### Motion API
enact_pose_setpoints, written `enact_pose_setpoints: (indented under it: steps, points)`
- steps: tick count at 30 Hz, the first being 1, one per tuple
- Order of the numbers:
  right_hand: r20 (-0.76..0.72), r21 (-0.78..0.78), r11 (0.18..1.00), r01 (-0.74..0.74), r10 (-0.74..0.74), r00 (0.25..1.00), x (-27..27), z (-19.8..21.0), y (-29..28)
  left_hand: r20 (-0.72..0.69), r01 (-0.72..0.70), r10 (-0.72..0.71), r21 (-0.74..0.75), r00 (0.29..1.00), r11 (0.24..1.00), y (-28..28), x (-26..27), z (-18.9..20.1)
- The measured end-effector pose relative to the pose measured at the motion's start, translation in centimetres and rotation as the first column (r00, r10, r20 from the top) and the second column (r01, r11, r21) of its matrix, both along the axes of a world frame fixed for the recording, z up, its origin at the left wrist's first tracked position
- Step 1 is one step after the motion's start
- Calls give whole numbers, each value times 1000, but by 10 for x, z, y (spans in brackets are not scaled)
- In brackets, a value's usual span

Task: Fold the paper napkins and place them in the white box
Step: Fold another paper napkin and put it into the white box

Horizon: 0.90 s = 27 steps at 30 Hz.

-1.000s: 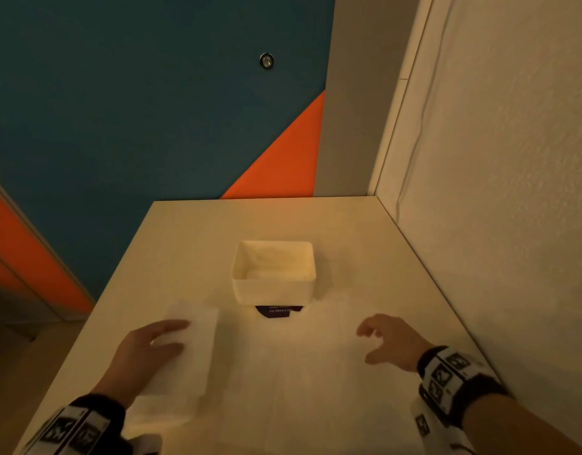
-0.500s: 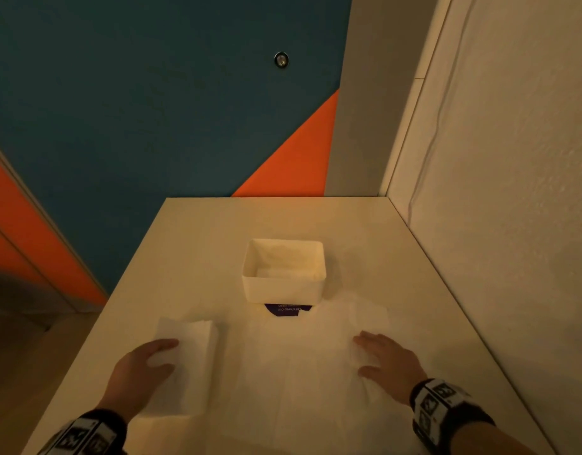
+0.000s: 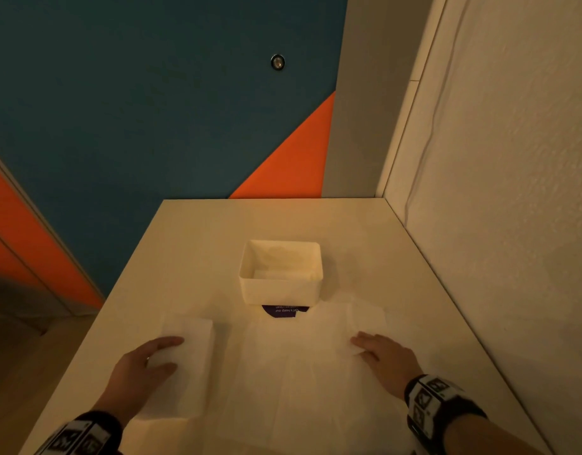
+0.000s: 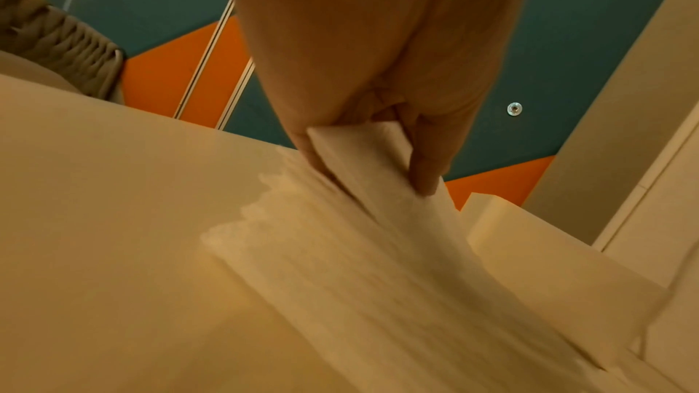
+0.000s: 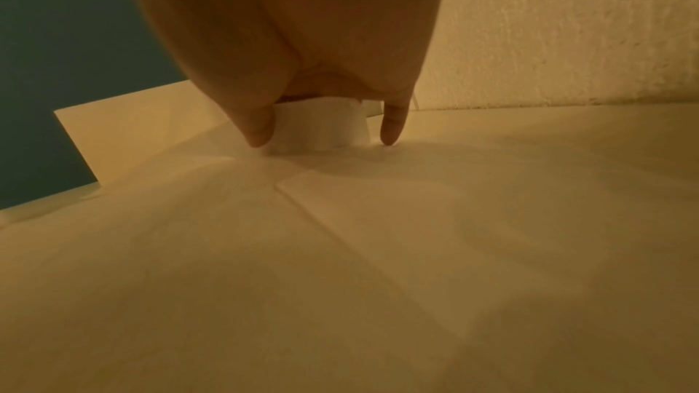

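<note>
- One open white rectangular box (image 3: 280,288) sits mid-table (image 3: 191,244); white paper lies inside, count unclear.
- One stack of folded white paper napkins (image 3: 187,366) lies left of the box, nearer the person; the left hand (image 3: 142,369) grips its edge, thumb curled over the top.
- One unfolded white napkin (image 3: 302,372) is spread centre; the right hand (image 3: 386,357) presses it with straight fingers.
- One purple label (image 3: 284,311) is half hidden under the box.

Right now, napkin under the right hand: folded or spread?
Spread. The napkin lies flat and open on the table, crease lines showing, right hand resting open on its right part.
</note>
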State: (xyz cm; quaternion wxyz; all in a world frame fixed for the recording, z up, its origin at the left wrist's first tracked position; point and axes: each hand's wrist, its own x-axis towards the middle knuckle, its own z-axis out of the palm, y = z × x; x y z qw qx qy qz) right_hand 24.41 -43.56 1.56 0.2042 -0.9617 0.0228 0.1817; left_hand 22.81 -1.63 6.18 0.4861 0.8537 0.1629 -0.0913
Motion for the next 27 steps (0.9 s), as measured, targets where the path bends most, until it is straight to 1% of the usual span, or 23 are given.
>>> enact_pose_setpoints:
  steps: [5,7,8,10,11,13,15,16,17,18,19,21,23,24,25,27]
  points:
    - [-9,-5,1000,-12,11,1000,1,1,0,-30,29,-26,123,999,992,0,4,-8]
    - [-5,-12,1000,-10,10,1000,0,2,0,-35,72,-66,218,997,973,-1,4,-9]
    - [3,-8,1000,-3,3,1000,-1,4,1,-46,110,-101,309,994,945,-1,5,-9]
    - [32,13,1000,26,-27,999,-1,11,2,-111,174,-135,537,985,825,0,6,-9]
    - [48,14,999,39,-40,998,-1,17,4,-139,184,-125,598,982,780,-3,5,-5]
    - [79,-31,998,45,-43,996,3,34,9,-154,189,-118,637,981,747,-16,5,6]
    - [104,-87,996,37,-28,994,8,55,16,-85,195,-183,633,979,749,-34,6,20]
    - [123,-68,997,44,-36,992,10,66,20,-11,193,-234,601,972,775,-44,8,27]
    - [142,-12,998,57,-55,988,13,76,24,66,211,-286,521,956,827,-54,10,34]
    - [168,57,996,67,-76,983,15,86,27,114,252,-322,404,940,880,-64,13,41]
    - [200,124,990,66,-90,976,16,94,31,117,301,-342,274,932,913,-75,15,48]
    - [264,230,973,38,-100,959,18,111,41,77,357,-358,24,931,934,-98,18,63]
    - [324,282,959,-11,-85,942,18,127,52,62,351,-346,-220,936,910,-119,20,76]
    - [355,303,952,-37,-77,932,17,134,58,45,334,-340,-347,939,876,-127,22,79]
    - [388,322,944,-67,-67,919,15,141,65,13,298,-331,-467,944,832,-135,24,81]
    - [468,335,931,-146,-30,883,9,152,77,-16,251,-341,-645,940,722,-150,27,87]
